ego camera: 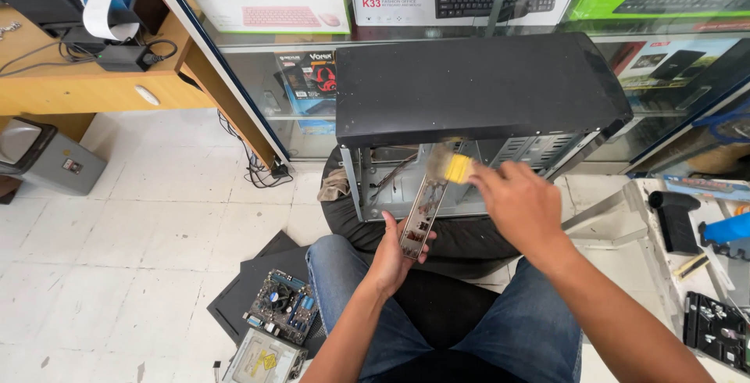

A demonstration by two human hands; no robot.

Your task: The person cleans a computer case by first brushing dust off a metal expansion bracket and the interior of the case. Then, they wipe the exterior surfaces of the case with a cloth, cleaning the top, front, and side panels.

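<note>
Your way forward is blocked by the black computer case [476, 90], open side facing you; the cavity behind its metal frame gives room to reach in. Glass display counter [258, 78] walls off the back. On your left, bare floor tiles [117, 219] are open, but the motherboard [283, 306] lies near your knee. Tools crowd the white tray [664, 273] on your right.

Motherboard [280, 306] on floor, grey bin [48, 156]
</note>
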